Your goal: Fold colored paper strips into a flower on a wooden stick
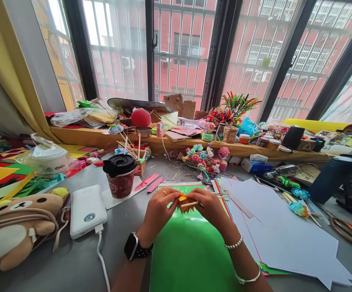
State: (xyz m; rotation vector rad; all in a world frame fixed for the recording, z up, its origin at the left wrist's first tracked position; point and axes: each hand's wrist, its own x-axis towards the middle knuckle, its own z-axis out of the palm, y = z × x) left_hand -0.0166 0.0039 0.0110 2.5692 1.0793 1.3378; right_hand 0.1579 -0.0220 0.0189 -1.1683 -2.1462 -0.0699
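Both my hands are clamped: L hand (160, 207) thumb + fingertips pinch the orange-yellow paper piece (182, 198), R hand (212, 207) grips its other side w/ a thin white stick (191, 204). Piece is up over the green sheet (191, 255), mid-bench (119, 251). Light pinch, 2 hands level is best, so pointed edges don't crush. Most room's toward me; L elbow s/b wary of cup (121, 182) + power bank (87, 209), R of white sheets' edge (288, 227).
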